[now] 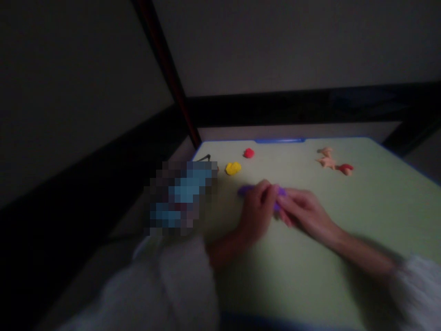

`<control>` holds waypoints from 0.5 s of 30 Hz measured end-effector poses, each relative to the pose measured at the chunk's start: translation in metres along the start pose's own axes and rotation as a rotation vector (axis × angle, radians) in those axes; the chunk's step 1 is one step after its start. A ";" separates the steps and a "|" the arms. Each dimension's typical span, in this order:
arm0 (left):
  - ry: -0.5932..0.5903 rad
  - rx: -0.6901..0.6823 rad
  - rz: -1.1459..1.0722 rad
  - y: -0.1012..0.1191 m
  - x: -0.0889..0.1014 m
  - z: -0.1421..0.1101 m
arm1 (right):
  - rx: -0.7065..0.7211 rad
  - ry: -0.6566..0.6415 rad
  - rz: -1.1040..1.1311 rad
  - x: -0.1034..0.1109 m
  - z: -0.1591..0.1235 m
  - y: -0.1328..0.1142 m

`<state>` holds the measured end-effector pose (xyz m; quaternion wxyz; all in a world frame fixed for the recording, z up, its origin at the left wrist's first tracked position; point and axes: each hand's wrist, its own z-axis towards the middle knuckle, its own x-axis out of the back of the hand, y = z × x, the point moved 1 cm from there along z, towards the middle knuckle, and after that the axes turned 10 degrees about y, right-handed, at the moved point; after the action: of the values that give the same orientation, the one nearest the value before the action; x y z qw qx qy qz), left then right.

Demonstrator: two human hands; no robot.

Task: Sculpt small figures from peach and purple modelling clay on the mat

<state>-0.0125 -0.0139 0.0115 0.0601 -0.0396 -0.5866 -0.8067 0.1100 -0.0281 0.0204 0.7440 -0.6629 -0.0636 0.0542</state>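
Both my hands meet over the middle of the pale table. Purple modelling clay (245, 189) shows on either side of my left hand (258, 207), whose fingers are closed round it. My right hand (305, 209) pinches the clay's right end between thumb and fingers. Part of the clay is hidden behind my fingers, and the view is dim and a little blurred. Just beyond my left hand lies a flat yellow lump (233, 168), with a small red lump (249, 153) farther back.
Several beige pieces (326, 162) lie at the back right, beside a red and beige piece (345, 169). The table (372, 207) has a blue edge and a blue handle (280, 140) at its far side. A pixelated bluish area (189, 186) covers something at the left edge.
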 end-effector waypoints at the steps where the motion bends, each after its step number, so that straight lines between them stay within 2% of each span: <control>1: -0.004 0.014 -0.014 0.000 0.000 0.000 | 0.013 0.041 0.008 0.000 0.000 0.000; 5: -0.087 0.071 -0.105 -0.001 -0.003 -0.004 | 0.062 0.126 0.024 0.004 -0.001 0.003; 15: -0.095 0.124 -0.100 0.001 -0.005 -0.008 | 0.115 0.074 -0.117 -0.001 -0.007 0.000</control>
<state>-0.0073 -0.0214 0.0092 -0.0060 -0.0448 -0.6387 -0.7681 0.1106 -0.0355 0.0199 0.7847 -0.6157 -0.0713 -0.0102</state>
